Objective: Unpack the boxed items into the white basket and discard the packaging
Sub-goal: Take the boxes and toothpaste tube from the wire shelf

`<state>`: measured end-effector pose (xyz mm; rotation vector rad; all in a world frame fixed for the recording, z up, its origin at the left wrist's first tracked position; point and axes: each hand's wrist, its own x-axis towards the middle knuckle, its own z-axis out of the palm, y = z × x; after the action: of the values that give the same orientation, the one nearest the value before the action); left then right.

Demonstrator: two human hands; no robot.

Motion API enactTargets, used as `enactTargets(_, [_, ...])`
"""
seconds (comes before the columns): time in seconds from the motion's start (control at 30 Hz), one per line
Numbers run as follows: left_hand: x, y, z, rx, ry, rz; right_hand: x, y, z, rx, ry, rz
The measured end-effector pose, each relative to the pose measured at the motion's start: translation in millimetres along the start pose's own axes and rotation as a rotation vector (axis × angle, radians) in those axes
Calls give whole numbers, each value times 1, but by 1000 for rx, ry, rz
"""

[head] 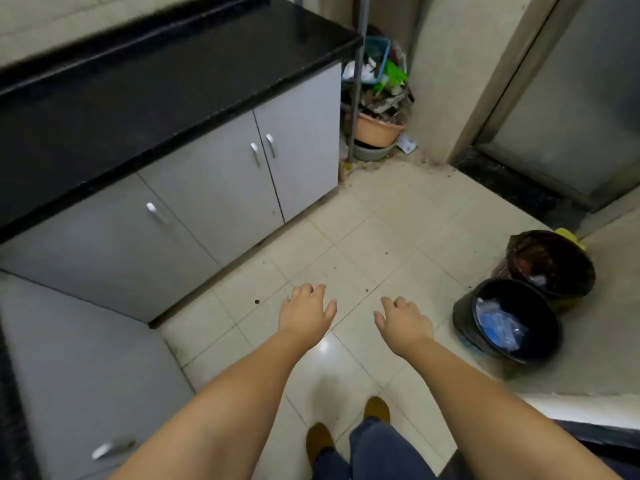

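Holding nothing at all right now: left hand (306,311) and right hand (403,320) both hang over the tiled floor (398,216), fingers loosely spread, touching nothing. Just to the right of the right hand sit two black-lined bins; the nearer bin (507,320) has crumpled blue plastic inside, the farther bin (550,263) some scraps I can't make out. So my guess is packaging has been binned. No white basket or boxes in view, and the black countertop (156,88) looks bare, so what's left is anyone's guess.
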<state>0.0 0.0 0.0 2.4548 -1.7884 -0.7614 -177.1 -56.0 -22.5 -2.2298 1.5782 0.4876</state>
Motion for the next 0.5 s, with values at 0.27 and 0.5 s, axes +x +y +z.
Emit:
enactTargets(0.27, [96, 64, -34, 19, 37, 63, 83, 62, -58, 46, 32, 22])
enactTargets(0.5, [207, 159, -77, -14, 65, 38, 184, 142, -153, 73, 95, 15])
